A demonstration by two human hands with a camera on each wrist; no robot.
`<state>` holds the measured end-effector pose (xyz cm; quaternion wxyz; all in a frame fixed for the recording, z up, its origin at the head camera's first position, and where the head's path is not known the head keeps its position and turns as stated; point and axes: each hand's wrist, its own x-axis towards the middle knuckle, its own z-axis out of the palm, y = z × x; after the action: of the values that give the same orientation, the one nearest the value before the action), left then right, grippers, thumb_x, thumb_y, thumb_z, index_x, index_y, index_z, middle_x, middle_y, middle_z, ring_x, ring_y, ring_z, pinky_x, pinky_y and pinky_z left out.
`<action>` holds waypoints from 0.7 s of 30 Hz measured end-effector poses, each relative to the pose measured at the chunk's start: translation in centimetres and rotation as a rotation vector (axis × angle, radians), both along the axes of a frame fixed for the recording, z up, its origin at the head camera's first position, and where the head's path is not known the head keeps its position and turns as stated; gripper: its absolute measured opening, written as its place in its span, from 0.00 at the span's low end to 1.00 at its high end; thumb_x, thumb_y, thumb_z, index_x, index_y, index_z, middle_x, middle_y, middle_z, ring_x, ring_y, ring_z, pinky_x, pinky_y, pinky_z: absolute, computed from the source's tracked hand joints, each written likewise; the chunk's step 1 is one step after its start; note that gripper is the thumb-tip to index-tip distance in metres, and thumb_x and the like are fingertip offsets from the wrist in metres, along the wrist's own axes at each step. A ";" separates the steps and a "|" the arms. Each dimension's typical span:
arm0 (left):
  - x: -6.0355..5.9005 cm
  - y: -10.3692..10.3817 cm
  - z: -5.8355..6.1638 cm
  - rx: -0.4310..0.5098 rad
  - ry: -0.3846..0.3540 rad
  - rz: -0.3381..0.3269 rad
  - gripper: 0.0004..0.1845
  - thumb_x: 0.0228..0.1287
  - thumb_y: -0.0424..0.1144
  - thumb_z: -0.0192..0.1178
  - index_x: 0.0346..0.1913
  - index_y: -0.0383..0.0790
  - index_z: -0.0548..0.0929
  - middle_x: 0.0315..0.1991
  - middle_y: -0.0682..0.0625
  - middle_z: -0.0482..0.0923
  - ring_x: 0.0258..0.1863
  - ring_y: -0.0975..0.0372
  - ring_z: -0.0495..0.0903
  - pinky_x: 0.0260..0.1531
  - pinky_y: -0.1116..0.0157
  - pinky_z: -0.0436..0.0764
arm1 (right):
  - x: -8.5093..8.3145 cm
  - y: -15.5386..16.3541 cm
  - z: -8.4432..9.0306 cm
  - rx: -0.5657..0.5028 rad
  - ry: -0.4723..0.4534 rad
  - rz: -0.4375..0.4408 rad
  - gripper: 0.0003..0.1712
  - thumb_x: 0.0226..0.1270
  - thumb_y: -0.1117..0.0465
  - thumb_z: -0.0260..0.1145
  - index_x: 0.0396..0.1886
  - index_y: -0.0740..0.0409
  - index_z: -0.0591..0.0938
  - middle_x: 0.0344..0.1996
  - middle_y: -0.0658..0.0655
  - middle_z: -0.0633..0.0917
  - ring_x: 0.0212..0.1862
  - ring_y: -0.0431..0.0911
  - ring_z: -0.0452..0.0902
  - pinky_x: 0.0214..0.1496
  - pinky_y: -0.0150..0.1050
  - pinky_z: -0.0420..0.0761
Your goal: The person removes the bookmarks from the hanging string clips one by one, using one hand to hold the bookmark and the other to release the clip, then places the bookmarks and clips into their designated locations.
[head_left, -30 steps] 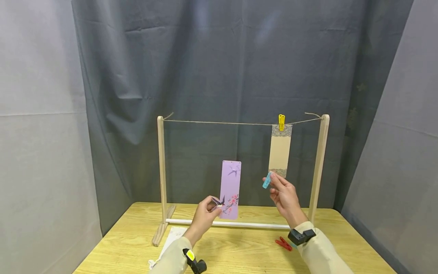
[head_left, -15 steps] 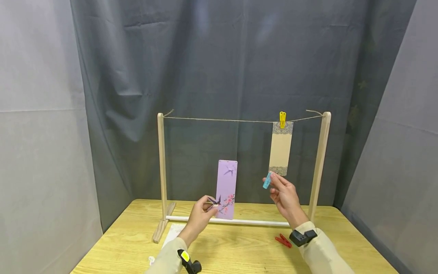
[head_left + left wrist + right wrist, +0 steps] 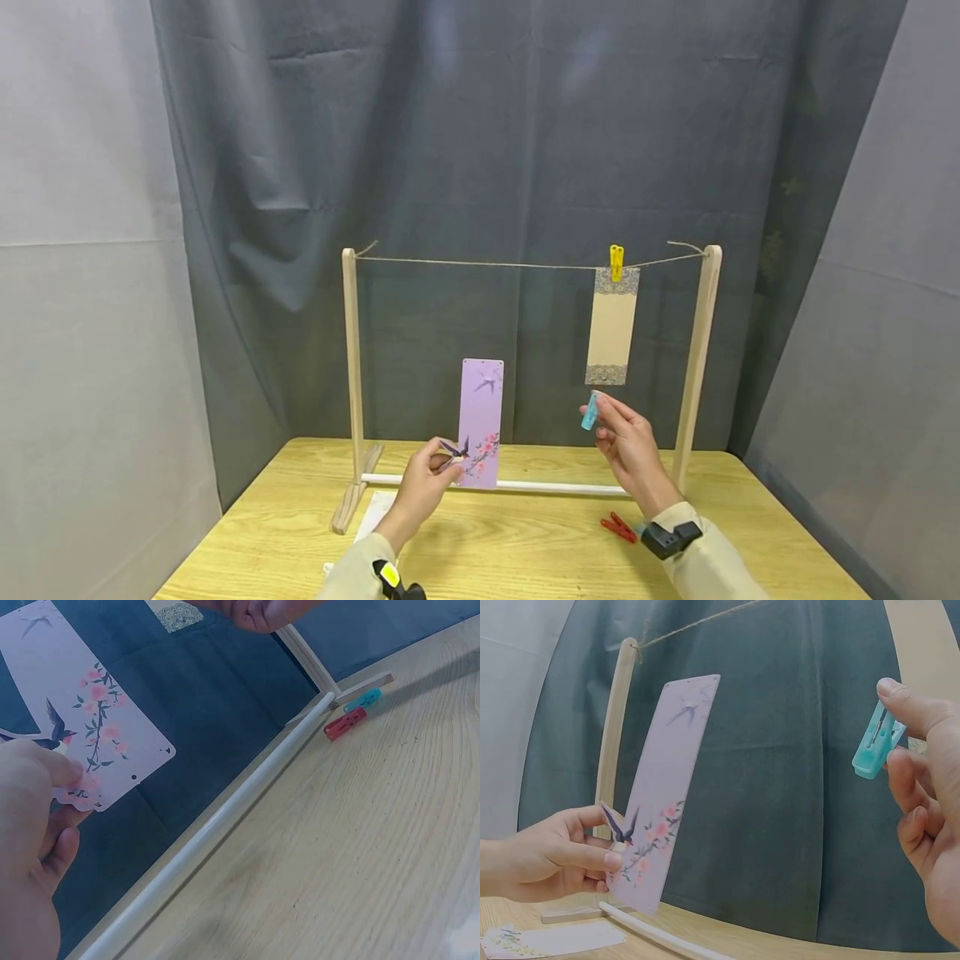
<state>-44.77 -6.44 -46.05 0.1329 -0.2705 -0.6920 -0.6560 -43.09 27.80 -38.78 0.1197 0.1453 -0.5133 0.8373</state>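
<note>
The left hand [image 3: 420, 492] pinches the lower corner of a lilac bookmark [image 3: 480, 421] printed with swallows and pink blossom, its grip closed on the card between thumb and fingertips; the bookmark stands upright above the desk [image 3: 495, 550], in front of the white lower rail [image 3: 555, 487] of a wooden hanging frame [image 3: 348, 375]; the right hand [image 3: 630, 446] is raised just right of it, its grip narrow on a turquoise clothespin [image 3: 590, 412] held between thumb and forefinger, the other fingers loosely curled; the two hands are near each other but apart; a twine line [image 3: 480, 264] runs between the frame's two posts, and a beige bookmark [image 3: 612, 325] with patterned ends hangs from it near the right post under a yellow clothespin [image 3: 617, 262], its lower edge just above the turquoise clothespin; on the desk a red clothespin [image 3: 619, 527] lies by the right wrist, with another turquoise pin [image 3: 363, 699] just beside it in the left wrist view; a pale card [image 3: 375, 512] lies flat near the frame's left foot.
</note>
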 end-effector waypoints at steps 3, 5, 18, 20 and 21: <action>0.1 -0.5 -0.3 0.007 0.001 -0.003 0.10 0.68 0.22 0.63 0.50 0.30 0.79 0.46 0.34 0.86 0.45 0.52 0.86 0.43 0.64 0.85 | 0.1 0.2 -0.4 0.002 -0.005 -0.010 0.11 0.78 0.56 0.66 0.53 0.43 0.88 0.45 0.57 0.90 0.24 0.34 0.75 0.24 0.25 0.72; 0.2 -0.7 -0.6 0.017 0.007 -0.009 0.10 0.68 0.21 0.62 0.50 0.28 0.79 0.45 0.34 0.85 0.44 0.53 0.87 0.42 0.64 0.86 | 0.2 0.3 -0.6 0.008 -0.006 -0.017 0.10 0.78 0.56 0.66 0.53 0.43 0.89 0.44 0.56 0.90 0.24 0.34 0.75 0.24 0.25 0.72; 0.7 -0.8 -1.5 0.026 -0.011 -0.029 0.10 0.68 0.20 0.62 0.49 0.27 0.78 0.46 0.31 0.85 0.45 0.49 0.87 0.44 0.64 0.85 | 0.6 0.3 -1.5 0.012 -0.014 0.009 0.11 0.79 0.56 0.64 0.54 0.42 0.89 0.44 0.55 0.90 0.24 0.33 0.76 0.24 0.25 0.72; 0.8 -0.8 -1.7 0.020 -0.006 -0.022 0.10 0.67 0.19 0.62 0.49 0.27 0.79 0.45 0.32 0.85 0.44 0.51 0.87 0.43 0.65 0.85 | 0.7 0.4 -1.7 0.017 -0.021 0.006 0.11 0.79 0.55 0.64 0.54 0.42 0.89 0.44 0.55 0.90 0.24 0.33 0.76 0.24 0.25 0.72; 0.8 -0.9 -1.8 0.019 -0.005 -0.018 0.10 0.67 0.19 0.62 0.49 0.28 0.79 0.45 0.32 0.85 0.43 0.52 0.87 0.42 0.65 0.85 | 0.7 0.4 -1.9 0.019 -0.025 0.007 0.11 0.79 0.55 0.64 0.54 0.41 0.89 0.44 0.55 0.90 0.24 0.33 0.76 0.25 0.25 0.72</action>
<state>-43.95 -7.36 -47.88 0.1277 -0.2739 -0.6835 -0.6645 -42.34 28.22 -40.64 0.1091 0.1375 -0.5221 0.8346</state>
